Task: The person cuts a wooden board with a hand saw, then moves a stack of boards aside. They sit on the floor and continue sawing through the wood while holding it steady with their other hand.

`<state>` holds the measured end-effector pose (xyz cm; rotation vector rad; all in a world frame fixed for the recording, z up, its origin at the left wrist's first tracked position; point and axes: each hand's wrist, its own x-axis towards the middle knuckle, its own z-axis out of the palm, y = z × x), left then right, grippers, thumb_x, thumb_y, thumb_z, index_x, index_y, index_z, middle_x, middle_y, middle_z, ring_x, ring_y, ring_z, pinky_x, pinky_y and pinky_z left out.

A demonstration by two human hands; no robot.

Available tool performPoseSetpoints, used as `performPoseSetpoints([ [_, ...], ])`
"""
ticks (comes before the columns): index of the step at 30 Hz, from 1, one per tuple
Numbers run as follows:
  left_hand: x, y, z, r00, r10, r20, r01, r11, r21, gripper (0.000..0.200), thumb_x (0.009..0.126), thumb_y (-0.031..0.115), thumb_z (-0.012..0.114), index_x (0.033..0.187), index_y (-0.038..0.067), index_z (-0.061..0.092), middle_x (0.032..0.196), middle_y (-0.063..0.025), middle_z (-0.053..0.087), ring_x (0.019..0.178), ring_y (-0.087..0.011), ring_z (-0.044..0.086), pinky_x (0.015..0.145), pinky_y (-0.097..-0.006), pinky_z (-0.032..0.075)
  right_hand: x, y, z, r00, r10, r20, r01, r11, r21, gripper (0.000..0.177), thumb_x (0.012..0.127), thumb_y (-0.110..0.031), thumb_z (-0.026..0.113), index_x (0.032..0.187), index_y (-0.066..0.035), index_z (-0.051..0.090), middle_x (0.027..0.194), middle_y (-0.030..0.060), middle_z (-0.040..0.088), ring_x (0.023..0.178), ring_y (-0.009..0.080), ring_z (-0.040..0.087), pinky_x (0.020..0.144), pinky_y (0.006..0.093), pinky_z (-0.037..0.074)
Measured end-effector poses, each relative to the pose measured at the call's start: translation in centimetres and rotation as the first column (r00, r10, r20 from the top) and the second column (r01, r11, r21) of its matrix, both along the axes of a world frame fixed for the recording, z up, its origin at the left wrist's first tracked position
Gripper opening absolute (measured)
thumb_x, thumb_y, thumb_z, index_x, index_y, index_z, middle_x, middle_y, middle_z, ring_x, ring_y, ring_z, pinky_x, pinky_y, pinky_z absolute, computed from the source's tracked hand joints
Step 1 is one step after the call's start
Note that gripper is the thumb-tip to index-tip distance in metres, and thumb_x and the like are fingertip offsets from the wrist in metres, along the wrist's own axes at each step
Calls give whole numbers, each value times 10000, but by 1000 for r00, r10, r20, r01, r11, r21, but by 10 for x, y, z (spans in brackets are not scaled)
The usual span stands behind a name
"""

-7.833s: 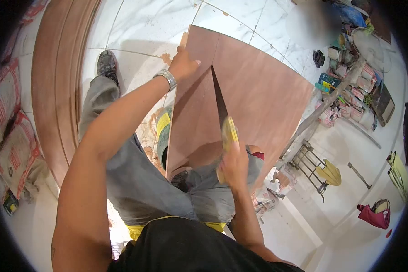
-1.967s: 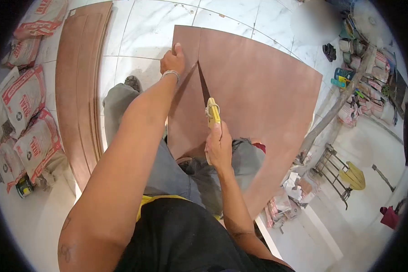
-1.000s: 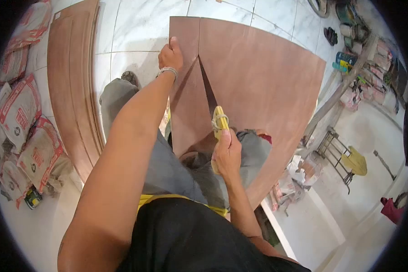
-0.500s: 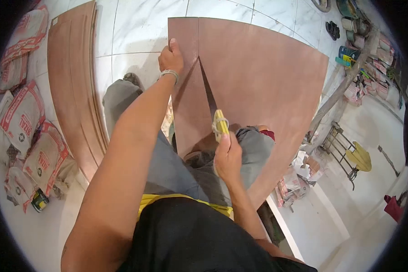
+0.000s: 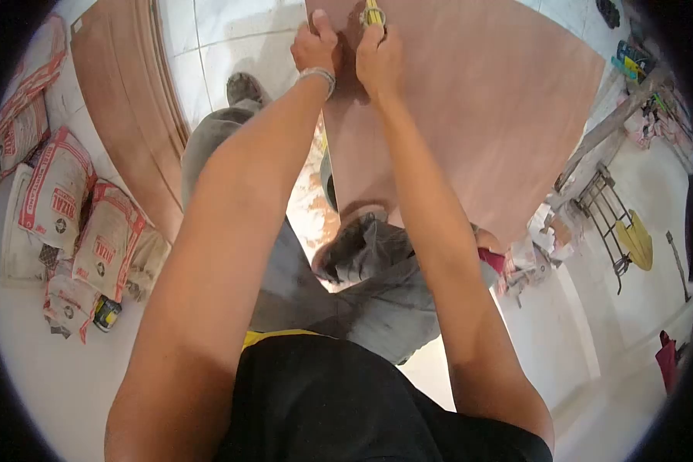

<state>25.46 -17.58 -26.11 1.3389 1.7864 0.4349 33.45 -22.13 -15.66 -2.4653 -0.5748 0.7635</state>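
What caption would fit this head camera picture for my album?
The left hand grips a brown board while the right hand holds a yellow knife against it, over a white tiled floor.

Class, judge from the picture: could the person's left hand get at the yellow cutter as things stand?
Probably yes. The left hand grips the brown sheet beside the right hand holding the yellow cutter; nothing lies between them, though it must release the sheet.

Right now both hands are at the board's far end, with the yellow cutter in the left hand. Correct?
No. The head view shows the cutter in the right hand, not the left. The left hand grips the board beside it; both hands are at the far end.
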Motion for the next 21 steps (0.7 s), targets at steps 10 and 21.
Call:
performPoseSetpoints([
  [10,2,2,10,1000,-1,28,3,998,-55,692,960,591,428,964,-41,708,972,-331,678,996,-528,622,893,-523,482,1,-2,-8,999,-34,27,34,999,10,451,950,-393,472,1072,23,598,952,339,669,926,527,637,843,578,484],
  [21,0,4,10,993,8,122,-2,999,-47,736,983,605,403,1036,-73,682,1045,-332,673,1060,-489,624,928,-492,470,6,-12,-7,991,135,15,-136,979,153,415,1019,-335,398,1119,38,549,985,348,642,944,532,611,834,577,458],
])
